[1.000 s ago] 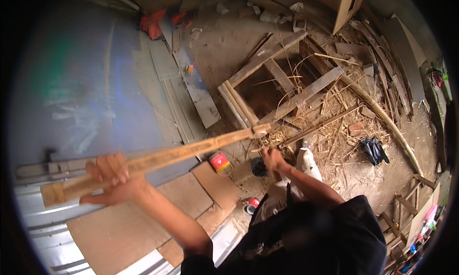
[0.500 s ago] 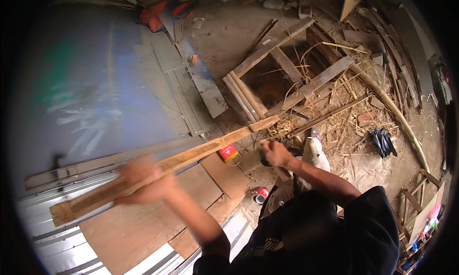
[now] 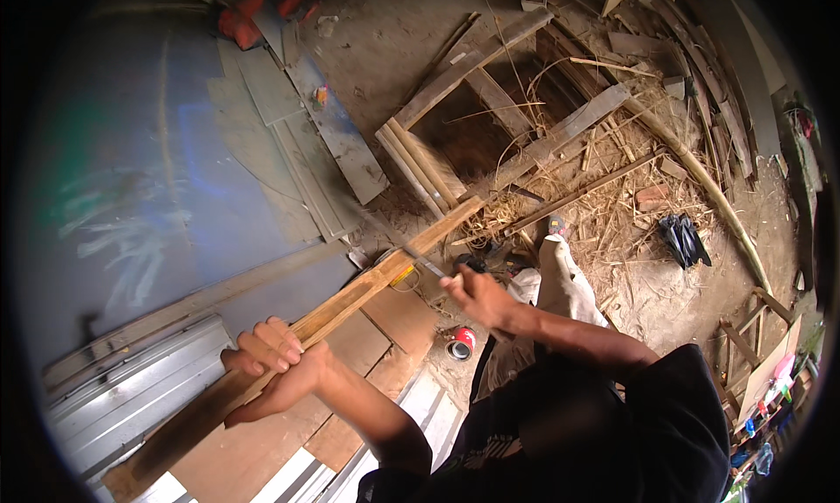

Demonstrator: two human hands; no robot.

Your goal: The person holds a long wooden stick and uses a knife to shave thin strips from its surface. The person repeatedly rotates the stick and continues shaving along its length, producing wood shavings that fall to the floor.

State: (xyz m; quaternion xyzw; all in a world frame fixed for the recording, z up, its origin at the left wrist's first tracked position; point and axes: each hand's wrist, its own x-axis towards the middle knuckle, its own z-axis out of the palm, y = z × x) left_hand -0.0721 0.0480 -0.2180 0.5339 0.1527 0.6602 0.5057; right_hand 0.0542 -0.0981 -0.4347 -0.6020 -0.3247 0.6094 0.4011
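A long wooden timber [image 3: 357, 291] runs slantwise from the lower left to the corner of a wooden frame [image 3: 503, 172]. My left hand [image 3: 278, 363] is closed around the timber's nearer half, fingers over the top and thumb below. My right hand [image 3: 479, 297] is closed around the handle of a long-bladed tool [image 3: 423, 261]. Its thin metal blade lies across the timber's farther half and blurs beyond it, so I cannot tell whether it is a knife or a saw.
Wood shavings and sticks [image 3: 604, 192] litter the ground by the frame. A red can [image 3: 460, 343] stands near my legs. Brown boards [image 3: 398, 324] and metal sheets [image 3: 149, 372] lie at lower left. A black plastic bag [image 3: 684, 241] and a long pole [image 3: 713, 188] are at right.
My right hand has moved left to the timber, bringing the blade across it. The timber's near end has swung toward me, with my left hand still around it. The view has shifted slightly.
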